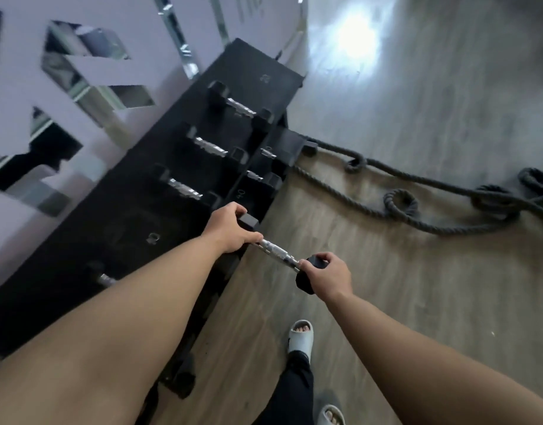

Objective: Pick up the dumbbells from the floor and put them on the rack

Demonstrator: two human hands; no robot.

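I hold a black hex dumbbell (pixel 278 254) with a knurled steel handle at the front edge of the black rack (pixel 132 228). My left hand (pixel 229 230) grips its far head, which sits over the rack's edge. My right hand (pixel 327 276) grips its near head, which hangs out over the wooden floor. Three other dumbbells (pixel 210 147) lie in a row on the rack's top tier. More handles (pixel 254 175) show on the tier below.
A thick black rope (pixel 432 207) snakes in loops across the floor right of the rack. A mirrored wall (pixel 89 72) stands behind the rack. My feet in pale slides (pixel 300 335) stand on the wood floor near the rack's front.
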